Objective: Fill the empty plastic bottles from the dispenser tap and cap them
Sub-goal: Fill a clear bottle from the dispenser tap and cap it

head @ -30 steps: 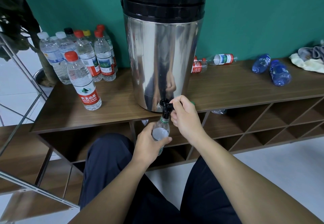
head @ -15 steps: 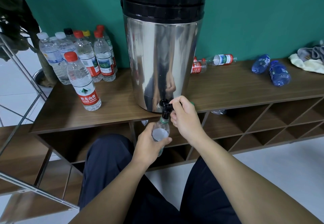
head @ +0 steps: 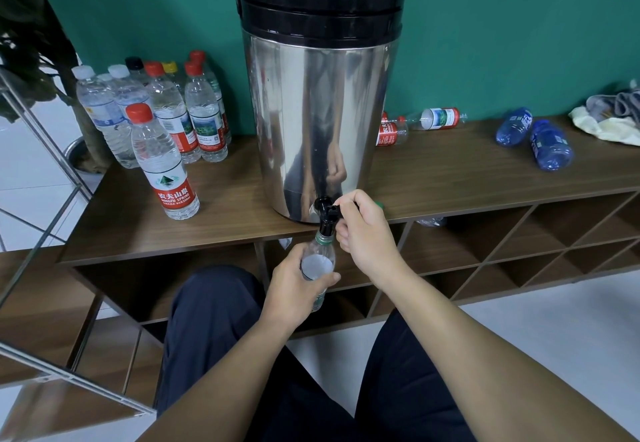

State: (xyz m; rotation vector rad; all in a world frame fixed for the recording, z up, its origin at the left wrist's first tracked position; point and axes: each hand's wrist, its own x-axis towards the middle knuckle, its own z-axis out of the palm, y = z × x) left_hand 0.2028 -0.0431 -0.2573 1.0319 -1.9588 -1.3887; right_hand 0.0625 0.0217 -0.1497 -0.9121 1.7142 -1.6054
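Under the black tap at the foot of the steel dispenser, a clear bottle is held upright with its open neck right beneath the spout. The left hand wraps around the bottle's body from the left, fingers and thumb curled tight about it, the forearm coming up from the bottom of the view. The right hand reaches in from the right, wrist bent slightly, its fingers curled around the tap lever and gripping it. A bit of green shows behind this hand; what it is cannot be told.

The dispenser stands on a wooden shelf unit, near its front edge. To the left on the same top, a group of capped bottles stands upright, and one red-capped bottle stands in front of them, apart. To the right of the dispenser, two red-labelled bottles lie on their sides against the green wall, and farther right two blue bottles lie side by side. A heap of cloth sits at the far right end.
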